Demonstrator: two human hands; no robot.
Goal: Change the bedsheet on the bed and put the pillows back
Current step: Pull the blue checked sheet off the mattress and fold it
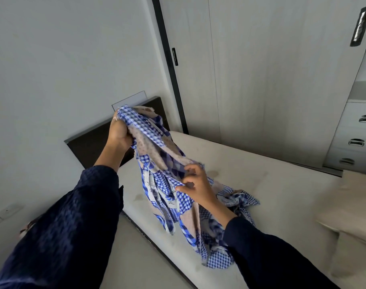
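Note:
A bunched bedsheet (157, 184) in blue-and-white check with beige patches hangs over the bare cream mattress (271, 195). My left hand (118, 132) is raised near the dark headboard (88, 144) and grips the sheet's upper edge. My right hand (195, 183) pinches the sheet lower down, fingers curled into the cloth. The rest of the sheet trails in a heap on the mattress. A beige pillow or folded cloth (351, 207) lies at the mattress's right side.
A pale wall stands behind the headboard. A grey wardrobe (261, 69) with a black-framed door rises beyond the bed. A drawer unit (357, 138) with metal handles stands at the right. Floor shows to the left of the bed's dark edge.

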